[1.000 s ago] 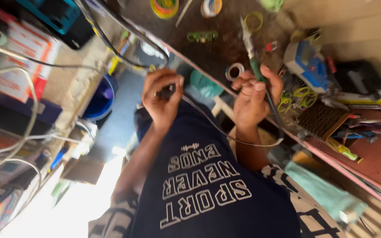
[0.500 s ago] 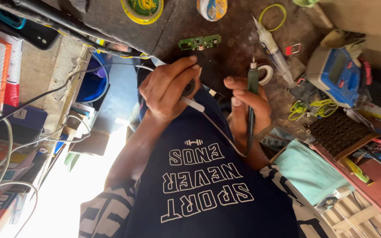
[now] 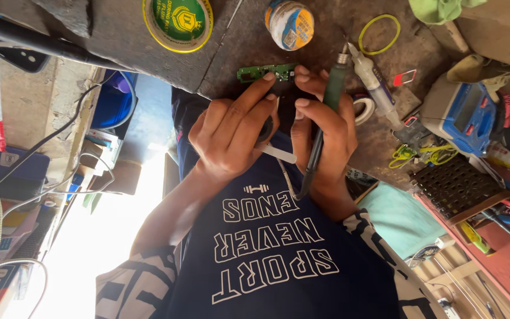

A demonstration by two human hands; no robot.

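View: head camera looks down over the wearer's dark printed shirt to a cluttered desk [image 3: 149, 65].
Left hand [image 3: 231, 133]: fingers curled, fingertips pressing down on the near edge of a small green circuit board [image 3: 267, 72]; a thin pale strip, possibly tweezers, sticks out from under the palm — what it is cannot be told.
Right hand [image 3: 326, 127]: grip closed around a dark green soldering iron [image 3: 333, 88], held pen-fashion, metal tip pointing up and away, just right of the board; its cord trails down toward the shirt.
Board position: flat on the desk, directly ahead of both hands, between a round yellow-rimmed tin [image 3: 178, 22] and a small round pot [image 3: 289, 23].
Surroundings: white tube applicator [image 3: 374, 85] and a roll of tape [image 3: 362, 109] just right of the iron; yellow rubber band [image 3: 380, 34] further off; blue meter [image 3: 464, 115] at far right.
Progress — judged: board steadied and iron in hand, but the tip is not touching the board; no fresh joint can be made out, so the soldering appears not yet done.
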